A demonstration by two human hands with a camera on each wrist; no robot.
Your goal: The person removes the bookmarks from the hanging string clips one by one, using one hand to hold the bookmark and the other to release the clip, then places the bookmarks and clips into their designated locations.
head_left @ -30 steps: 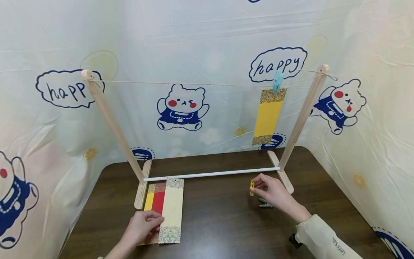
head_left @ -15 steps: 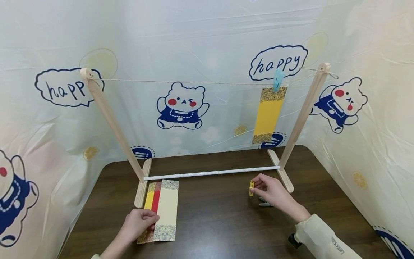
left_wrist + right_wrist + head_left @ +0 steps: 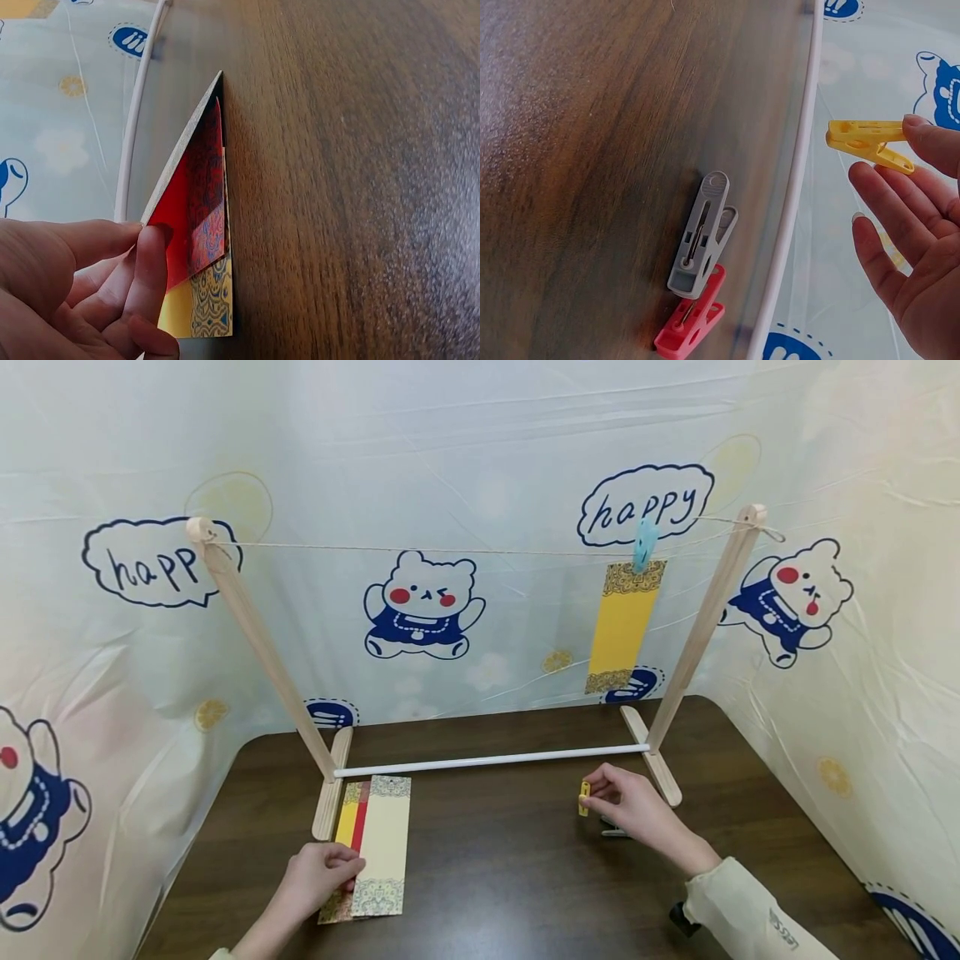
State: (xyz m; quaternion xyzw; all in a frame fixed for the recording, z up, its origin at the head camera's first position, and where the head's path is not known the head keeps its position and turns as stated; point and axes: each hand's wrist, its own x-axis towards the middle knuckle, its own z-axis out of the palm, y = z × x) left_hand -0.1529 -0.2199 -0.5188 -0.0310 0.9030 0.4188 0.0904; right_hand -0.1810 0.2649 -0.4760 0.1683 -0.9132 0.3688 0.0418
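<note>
My left hand (image 3: 318,870) pinches the left edge of a cream bookmark-like card (image 3: 382,843) with patterned ends. In the left wrist view that edge is raised, so the card slants over a red card (image 3: 202,202) and a yellow card (image 3: 214,307) beneath it. My right hand (image 3: 630,802) holds a yellow clothespin (image 3: 866,131) between thumb and fingers, above the table. Below it on the table lie a grey clothespin (image 3: 705,232) and a red clothespin (image 3: 694,319); the head view shows only part of the grey one beside my hand.
A wooden frame with left post (image 3: 262,647) and right post (image 3: 705,627) carries a thin string (image 3: 450,552). From the string hangs a yellow card (image 3: 621,635) in a blue clothespin (image 3: 645,545). A white rod (image 3: 487,762) joins the feet along the dark table (image 3: 495,868).
My left hand has moved left with the cream card, which now covers more of the red card. The right hand and its yellow clothespin have stayed nearly still.
</note>
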